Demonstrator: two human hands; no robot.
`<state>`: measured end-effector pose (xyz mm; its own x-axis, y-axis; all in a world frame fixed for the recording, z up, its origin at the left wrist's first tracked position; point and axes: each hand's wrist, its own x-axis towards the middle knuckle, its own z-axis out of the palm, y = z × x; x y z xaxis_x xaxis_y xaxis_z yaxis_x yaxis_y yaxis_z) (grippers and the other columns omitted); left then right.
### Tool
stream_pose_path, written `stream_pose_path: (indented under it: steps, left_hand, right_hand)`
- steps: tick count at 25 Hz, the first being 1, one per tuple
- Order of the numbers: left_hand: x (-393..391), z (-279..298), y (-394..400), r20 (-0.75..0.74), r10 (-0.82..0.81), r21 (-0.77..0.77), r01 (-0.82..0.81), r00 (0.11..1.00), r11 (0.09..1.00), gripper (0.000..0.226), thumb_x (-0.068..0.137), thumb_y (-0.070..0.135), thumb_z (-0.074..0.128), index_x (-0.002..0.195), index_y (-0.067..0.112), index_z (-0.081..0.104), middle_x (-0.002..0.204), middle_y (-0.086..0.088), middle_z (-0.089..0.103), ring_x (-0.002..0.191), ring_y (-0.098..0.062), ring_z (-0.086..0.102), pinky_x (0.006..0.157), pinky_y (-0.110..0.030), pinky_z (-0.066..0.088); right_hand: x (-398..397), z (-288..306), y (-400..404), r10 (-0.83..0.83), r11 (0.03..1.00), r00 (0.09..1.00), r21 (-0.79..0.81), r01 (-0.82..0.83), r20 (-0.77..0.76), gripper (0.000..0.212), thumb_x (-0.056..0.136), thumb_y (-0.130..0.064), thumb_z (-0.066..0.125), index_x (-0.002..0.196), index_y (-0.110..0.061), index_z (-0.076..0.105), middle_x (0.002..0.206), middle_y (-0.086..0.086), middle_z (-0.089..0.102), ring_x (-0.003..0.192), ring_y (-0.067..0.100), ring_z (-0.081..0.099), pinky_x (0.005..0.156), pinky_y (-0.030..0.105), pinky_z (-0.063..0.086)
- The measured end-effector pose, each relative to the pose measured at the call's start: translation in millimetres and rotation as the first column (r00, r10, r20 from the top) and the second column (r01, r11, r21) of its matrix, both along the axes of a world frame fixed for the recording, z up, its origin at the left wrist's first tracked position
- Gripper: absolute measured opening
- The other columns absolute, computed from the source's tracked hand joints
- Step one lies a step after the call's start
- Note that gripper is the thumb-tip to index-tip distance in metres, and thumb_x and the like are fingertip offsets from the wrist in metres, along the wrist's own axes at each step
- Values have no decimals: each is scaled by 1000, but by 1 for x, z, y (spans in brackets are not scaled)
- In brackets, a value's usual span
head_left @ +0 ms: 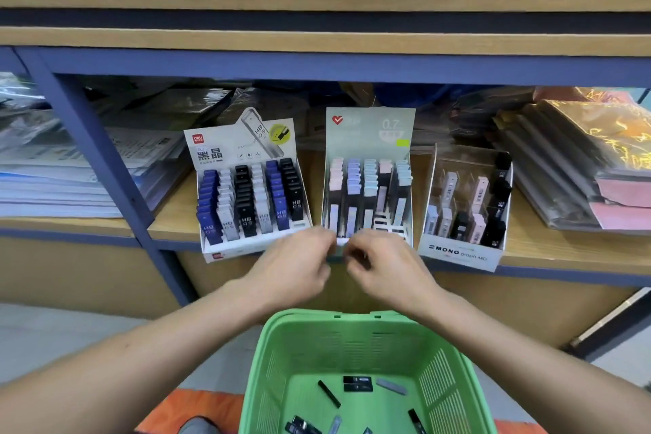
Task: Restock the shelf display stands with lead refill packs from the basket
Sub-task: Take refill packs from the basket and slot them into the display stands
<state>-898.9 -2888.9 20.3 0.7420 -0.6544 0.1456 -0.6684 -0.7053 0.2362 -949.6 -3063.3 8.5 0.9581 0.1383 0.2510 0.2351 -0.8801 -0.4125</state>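
Both hands met just in front of the pale green cardboard display stand (368, 137) on the wooden shelf (563, 250). The left hand (296, 266) and right hand (382, 266) had curled fingers; whether they pinched anything could not be told. Loose black and grey lead refill packs (357, 383) lay in the green plastic basket (278, 356) below.

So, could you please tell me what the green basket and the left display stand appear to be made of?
The green basket looks like moulded plastic with a slight sheen: uniform colour, slotted walls, rounded rim. The left display stand looks like printed cardboard with a matte finish: thin folded white walls and a flat printed back panel, though a light coating cannot be ruled out.
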Motion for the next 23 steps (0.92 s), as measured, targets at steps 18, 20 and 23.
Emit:
stream_pose_path:
  steps: [18,20,23]
  left_hand:
    - [-92,-301,2,-489,186,664,225,853,713,70,84,14,73,143,7,35,135,-14,43,125,-29,44,102,-41,44]
    - [-98,-319,6,-490,166,672,250,856,697,78,82,29,79,143,7,36,137,-14,42,127,-29,42,105,-42,40]
    - [-110,-337,3,-527,87,623,314,846,716,85,82,40,78,147,7,33,146,-15,39,136,-31,37,116,-46,32]
  right_hand:
    - [-100,-288,-20,-2,807,583,-346,-479,-813,70,86,0,66,147,-16,34,134,7,40,107,25,54,78,38,56]
    - [-106,-300,-21,40,756,571,-348,-554,-820,73,87,-4,70,149,-15,31,141,10,36,103,24,53,80,39,58]
    - [-113,-318,-21,73,704,557,-353,-616,-827,73,91,-7,66,153,-13,26,156,12,29,115,28,53,84,44,58]
